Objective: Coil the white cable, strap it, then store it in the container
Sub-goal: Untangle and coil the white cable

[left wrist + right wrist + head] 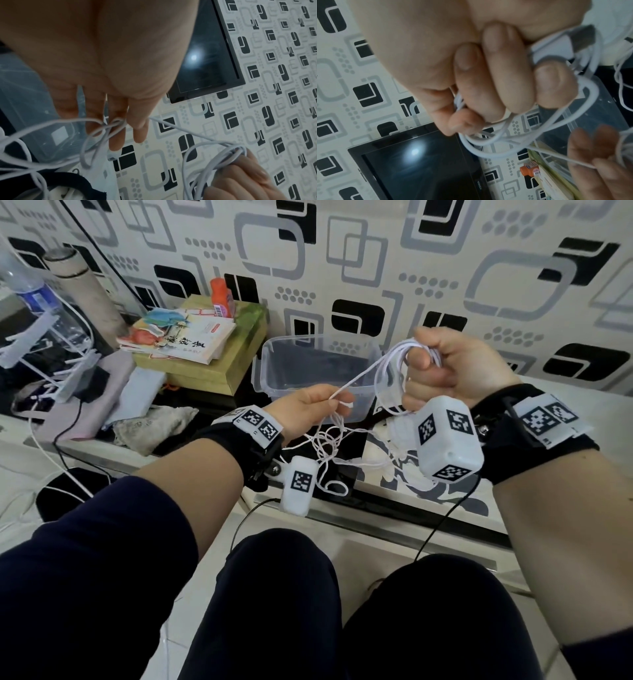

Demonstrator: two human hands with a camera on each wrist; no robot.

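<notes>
My right hand (442, 371) is raised in a fist and grips several loops of the white cable (359, 375); the right wrist view shows those loops (489, 147) and a USB plug (565, 44) held under its curled fingers (494, 75). A taut strand runs down-left to my left hand (329, 402), which pinches it between thumb and fingers. In the left wrist view the strand (187, 133) leaves my left fingers (116, 129) toward the right hand (240, 181). The loose rest of the cable (329, 440) hangs tangled below both hands. The clear plastic container (270, 350) stands open just behind the hands.
Left of the container a green box (205, 374) carries books and an orange bottle (221, 297). Farther left are a water bottle (30, 296), a thermos, cloths and dark cables. A black screen (419, 169) hangs on the patterned wall. My knees sit below the table's front edge (376, 508).
</notes>
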